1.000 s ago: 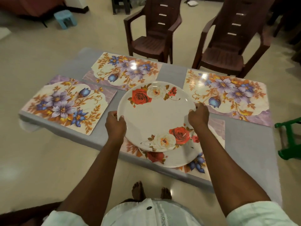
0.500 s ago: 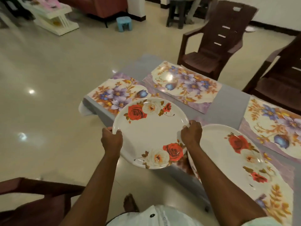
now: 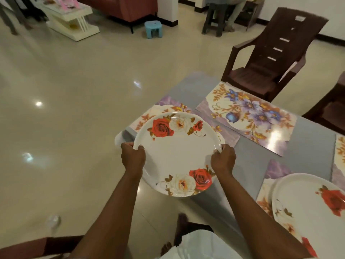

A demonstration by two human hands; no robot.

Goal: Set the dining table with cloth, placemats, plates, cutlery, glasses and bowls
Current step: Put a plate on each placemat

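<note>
From my feed the room is dim and warm-toned, lit from overhead: small bright spots glare on the glossy cream tiled floor [image 3: 74,101] left of my grips, and another on the glossy floral placemat [image 3: 248,118] beyond them. The frame's edges bow and smear, and my forearms look soft with motion blur.

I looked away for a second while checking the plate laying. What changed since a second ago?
Both hands, left hand and right hand, carried the rose plate leftward, off the plate already laid, to above the corner placemat. The grip on its rim is unchanged; the laid plate stayed put.
</note>
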